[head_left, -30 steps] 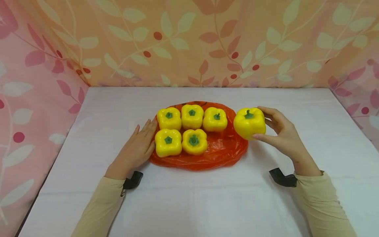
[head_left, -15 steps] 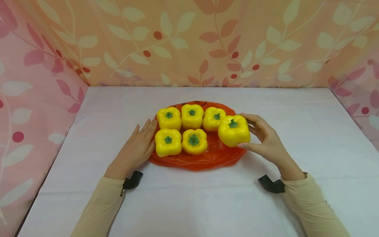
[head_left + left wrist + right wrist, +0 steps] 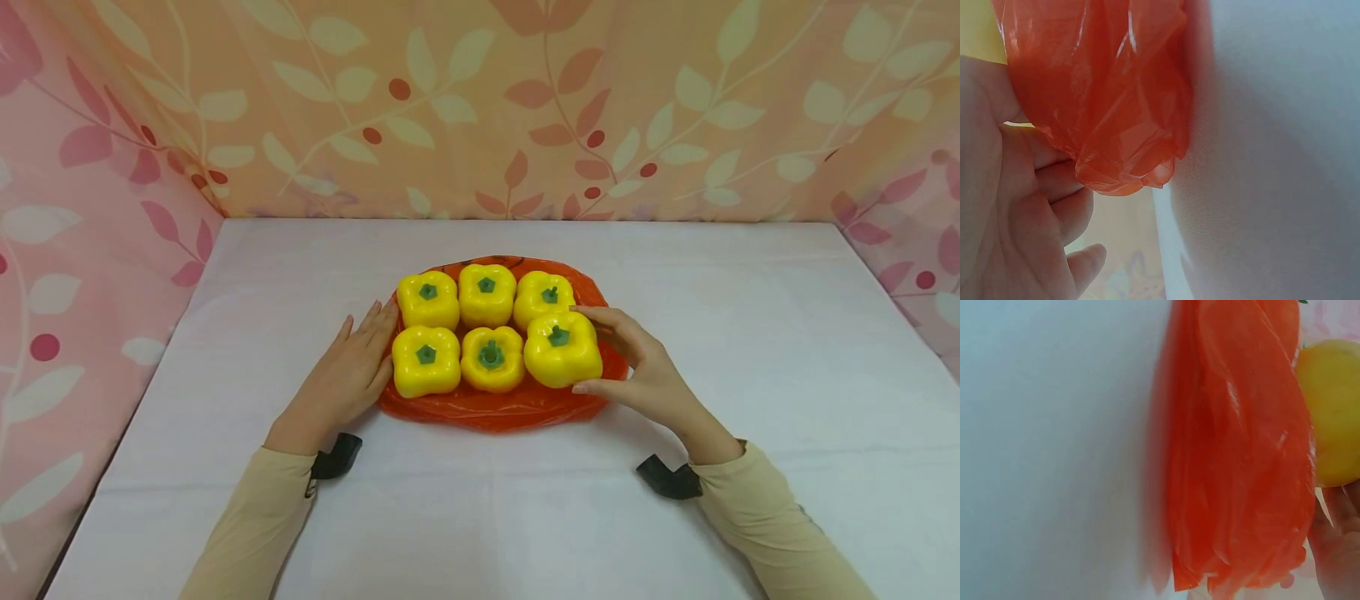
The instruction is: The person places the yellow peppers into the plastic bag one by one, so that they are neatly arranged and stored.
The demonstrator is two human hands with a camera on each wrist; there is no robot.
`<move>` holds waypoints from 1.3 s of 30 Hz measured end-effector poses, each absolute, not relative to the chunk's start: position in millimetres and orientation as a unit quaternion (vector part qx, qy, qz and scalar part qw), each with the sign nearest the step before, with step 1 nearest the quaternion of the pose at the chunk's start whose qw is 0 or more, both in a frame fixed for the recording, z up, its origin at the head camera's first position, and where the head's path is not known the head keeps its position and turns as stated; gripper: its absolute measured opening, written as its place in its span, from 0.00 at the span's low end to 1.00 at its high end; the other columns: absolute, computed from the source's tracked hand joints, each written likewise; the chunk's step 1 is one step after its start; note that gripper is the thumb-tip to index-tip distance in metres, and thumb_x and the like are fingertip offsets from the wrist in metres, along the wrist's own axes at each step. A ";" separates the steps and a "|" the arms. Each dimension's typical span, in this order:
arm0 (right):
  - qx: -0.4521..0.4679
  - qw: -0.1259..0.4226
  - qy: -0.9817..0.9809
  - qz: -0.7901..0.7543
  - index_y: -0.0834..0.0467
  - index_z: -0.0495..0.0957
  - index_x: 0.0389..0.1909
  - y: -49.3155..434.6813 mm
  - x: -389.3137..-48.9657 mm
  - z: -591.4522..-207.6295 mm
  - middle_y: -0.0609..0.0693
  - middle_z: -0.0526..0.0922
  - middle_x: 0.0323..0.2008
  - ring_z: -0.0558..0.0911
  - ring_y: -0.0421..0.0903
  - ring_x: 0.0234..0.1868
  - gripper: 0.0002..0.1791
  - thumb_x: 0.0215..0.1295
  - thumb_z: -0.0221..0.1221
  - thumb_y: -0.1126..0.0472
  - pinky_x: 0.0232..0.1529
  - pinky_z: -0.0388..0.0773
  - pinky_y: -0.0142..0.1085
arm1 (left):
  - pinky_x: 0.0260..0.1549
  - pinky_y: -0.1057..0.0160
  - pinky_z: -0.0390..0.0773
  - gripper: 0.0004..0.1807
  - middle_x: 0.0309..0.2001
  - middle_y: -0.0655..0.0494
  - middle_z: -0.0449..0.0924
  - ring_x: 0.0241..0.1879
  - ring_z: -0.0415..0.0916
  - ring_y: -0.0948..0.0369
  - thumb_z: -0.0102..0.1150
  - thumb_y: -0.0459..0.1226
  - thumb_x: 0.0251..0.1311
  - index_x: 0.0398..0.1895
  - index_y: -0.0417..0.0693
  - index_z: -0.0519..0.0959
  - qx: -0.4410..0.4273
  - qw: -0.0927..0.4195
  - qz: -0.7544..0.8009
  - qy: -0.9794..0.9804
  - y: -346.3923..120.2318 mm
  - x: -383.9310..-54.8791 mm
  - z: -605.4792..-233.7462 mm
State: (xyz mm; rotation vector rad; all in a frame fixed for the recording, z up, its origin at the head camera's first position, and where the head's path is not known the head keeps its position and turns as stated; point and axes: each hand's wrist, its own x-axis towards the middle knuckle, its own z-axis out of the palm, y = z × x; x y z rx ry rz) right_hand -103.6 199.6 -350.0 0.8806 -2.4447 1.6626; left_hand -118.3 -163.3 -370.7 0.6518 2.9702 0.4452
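Observation:
In the head view an oval, red plastic-wrapped base bears several yellow toy-like bell peppers with green stems, among them a back-middle pepper and a front-left pepper. My right hand holds a yellow bell pepper between thumb and fingers over the front right of the base. That pepper partly covers the back-right pepper. Fingers laid along the left rim, my left hand touches the crinkled red plastic, seen close in the left wrist view. What lies beneath the plastic is hidden.
A white cloth covers the table under the base. Floral curtains hang behind it and at both sides. Black wrist mounts stick out from both sleeves near the tabletop.
My right hand has carried the bell pepper leftward and slightly toward me, from beyond the right rim to over the front right of the base. The left hand has stayed in place.

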 end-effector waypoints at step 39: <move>0.239 0.011 -0.890 0.389 0.62 0.64 0.61 199.3 -104.6 -354.9 0.54 0.69 0.58 0.70 0.51 0.58 0.44 0.42 0.75 0.66 0.58 0.70 0.46 | 0.69 0.47 0.36 0.36 0.74 0.48 0.42 0.73 0.37 0.52 0.40 0.44 0.71 0.74 0.41 0.41 0.206 0.042 0.148 0.966 -162.6 -118.6 -371.5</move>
